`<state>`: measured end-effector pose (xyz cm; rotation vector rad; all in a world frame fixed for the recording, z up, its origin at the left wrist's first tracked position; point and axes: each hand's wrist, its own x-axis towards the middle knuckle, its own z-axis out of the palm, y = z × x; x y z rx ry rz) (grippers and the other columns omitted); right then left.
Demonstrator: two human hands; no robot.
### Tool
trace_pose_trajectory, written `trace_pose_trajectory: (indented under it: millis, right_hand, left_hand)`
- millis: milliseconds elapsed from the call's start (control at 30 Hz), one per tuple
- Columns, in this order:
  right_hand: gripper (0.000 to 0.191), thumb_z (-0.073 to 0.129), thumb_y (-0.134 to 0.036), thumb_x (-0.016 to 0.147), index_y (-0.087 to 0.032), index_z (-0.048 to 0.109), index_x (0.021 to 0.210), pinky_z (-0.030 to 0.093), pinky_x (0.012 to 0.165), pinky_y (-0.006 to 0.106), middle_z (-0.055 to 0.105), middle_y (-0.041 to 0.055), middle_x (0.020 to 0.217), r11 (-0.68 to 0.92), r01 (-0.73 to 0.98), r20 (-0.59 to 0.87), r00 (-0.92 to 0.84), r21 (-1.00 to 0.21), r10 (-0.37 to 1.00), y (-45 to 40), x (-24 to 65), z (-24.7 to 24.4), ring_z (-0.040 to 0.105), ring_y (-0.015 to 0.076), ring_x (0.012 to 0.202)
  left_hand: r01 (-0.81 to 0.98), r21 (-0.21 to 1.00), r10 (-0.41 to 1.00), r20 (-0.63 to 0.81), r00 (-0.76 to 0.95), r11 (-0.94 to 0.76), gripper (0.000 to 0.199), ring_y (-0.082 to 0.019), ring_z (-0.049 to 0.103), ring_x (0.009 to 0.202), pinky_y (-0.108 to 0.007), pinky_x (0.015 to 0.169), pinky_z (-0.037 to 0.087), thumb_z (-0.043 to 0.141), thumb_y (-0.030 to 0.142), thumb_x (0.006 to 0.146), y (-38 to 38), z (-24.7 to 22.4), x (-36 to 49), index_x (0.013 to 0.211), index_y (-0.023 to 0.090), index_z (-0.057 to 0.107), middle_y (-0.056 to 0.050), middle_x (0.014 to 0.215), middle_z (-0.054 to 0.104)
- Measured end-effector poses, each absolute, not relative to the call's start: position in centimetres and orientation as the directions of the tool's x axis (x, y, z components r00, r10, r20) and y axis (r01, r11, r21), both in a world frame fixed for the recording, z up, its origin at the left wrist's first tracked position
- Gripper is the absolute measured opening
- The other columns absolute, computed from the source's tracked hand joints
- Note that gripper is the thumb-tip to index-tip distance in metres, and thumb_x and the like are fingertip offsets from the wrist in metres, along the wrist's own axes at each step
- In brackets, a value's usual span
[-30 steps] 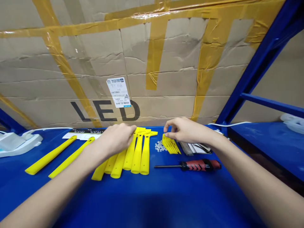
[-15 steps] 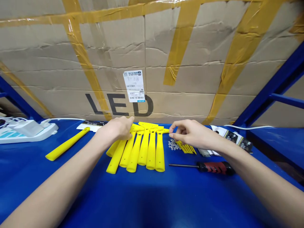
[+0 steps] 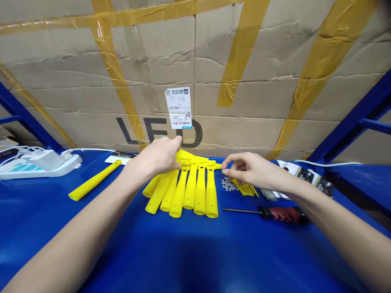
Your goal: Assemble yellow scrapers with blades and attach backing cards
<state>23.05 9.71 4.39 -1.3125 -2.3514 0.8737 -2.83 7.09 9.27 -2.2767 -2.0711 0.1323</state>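
1. handles of bright yellow plastic, long, hollow and flaring, are lying side by side in a row at the middle of a smooth blue worktop, their narrow ends overlapping at the back.
2. left hand is resting over the narrow ends at the row's left, fingers mostly curled; whether it is gripping a handle, i am unable to tell.
3. right hand is hovering just beside the row's right end, thumb and forefinger nearly meeting at the last handle's tip; whether they are pinching it is not showing clearly.
4. below that hand, small silvery ring-like pieces are lying in a loose heap, with thin yellow strips fanning out just right of them.
5. nearer the wearer, a screwdriver with a black and red grip is lying crosswise, its dark shaft pointing left.
6. one lone yellow handle is lying well apart at the left, near a white power strip.
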Motion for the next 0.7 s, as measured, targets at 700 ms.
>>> trace_pose_trajectory:
  millis: [700]
  right_hand:
    - [0.030, 0.074, -0.030, 0.086, -0.016, 0.071, 0.112, 0.060, 0.086, 0.027, 0.078, 0.0110, 0.102, -0.143, -0.029, -0.102, -0.564, -0.989, 0.820, 7.1, 19.9, 5.5, 0.075, 0.0171, 0.089]
  left_hand:
    - [0.811, 0.260, 0.849, 0.233, 0.475, -0.525, 0.047, -0.026, 0.067, 0.086, -0.031, 0.068, 0.044, 0.073, 0.042, 0.081, 3.4, 11.5, -0.3, 0.116, 0.020, 0.051, -0.004, 0.087, 0.070]
